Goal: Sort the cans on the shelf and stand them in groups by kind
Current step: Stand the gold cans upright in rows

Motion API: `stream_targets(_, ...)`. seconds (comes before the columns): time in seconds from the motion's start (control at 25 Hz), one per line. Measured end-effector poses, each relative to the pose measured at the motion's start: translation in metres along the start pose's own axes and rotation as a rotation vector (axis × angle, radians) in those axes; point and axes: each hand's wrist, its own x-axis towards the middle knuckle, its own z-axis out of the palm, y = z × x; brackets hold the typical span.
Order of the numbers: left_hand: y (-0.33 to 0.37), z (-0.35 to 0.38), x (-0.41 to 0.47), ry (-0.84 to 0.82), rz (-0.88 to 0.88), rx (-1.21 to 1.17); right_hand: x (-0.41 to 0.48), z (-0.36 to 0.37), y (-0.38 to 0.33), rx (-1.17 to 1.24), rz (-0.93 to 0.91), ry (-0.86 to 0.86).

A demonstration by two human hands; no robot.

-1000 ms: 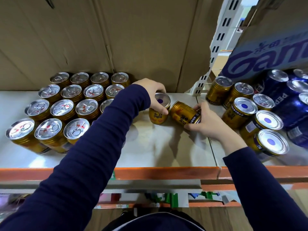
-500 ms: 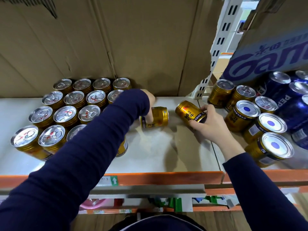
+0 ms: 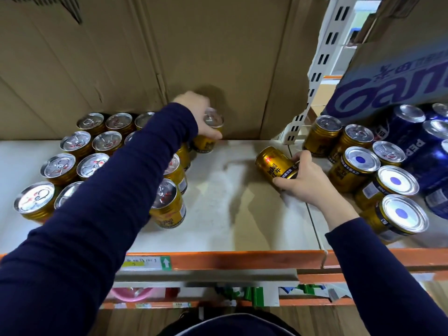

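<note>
Cans [image 3: 167, 207] on white shelf [image 3: 230, 202], cardboard [image 3: 206, 44] behind

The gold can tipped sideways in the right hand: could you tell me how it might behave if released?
The gold cylindrical metal can is tipped sideways over the smooth white shelf, so it would probably roll if released. Its glossy wall looks slippery, yet the right hand wraps round it, likely securely.

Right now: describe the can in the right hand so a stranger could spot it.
On the white shelf, find the bare stretch between the left block of gold cans and the right cluster. At its right end the right hand grips one gold can. Unlike every neighbour, it is tipped over, label showing, not standing.
</note>
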Motion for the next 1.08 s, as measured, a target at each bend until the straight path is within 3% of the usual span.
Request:
stream_targets(0.2, -0.022, 0.015, 0.008, -0.052, -0.129, -0.042, -0.003, 0.003, -0.002, 0.03, 0.024, 0.009)
stream_targets(0.44, -0.02, 0.02, 0.011, -0.022, -0.134, -0.049, -0.01, 0.001, -0.011, 0.019, 0.027, 0.01)
stream_targets(0.76, -0.026, 0.016, -0.032, -0.018, -0.119, -0.057, -0.01, 0.0, -0.064, 0.077, -0.226, 0.088)
stream_targets(0.96, -0.042, 0.042, -0.123, 0.265, -0.187, -0.233, 0.005, 0.036, -0.118, 0.062, -0.341, 0.071)
stream_targets(1.08, -0.045, 0.06, -0.142, 0.277, -0.253, -0.287, 0.009, 0.052, -0.132, 0.13, -0.309, 0.075)
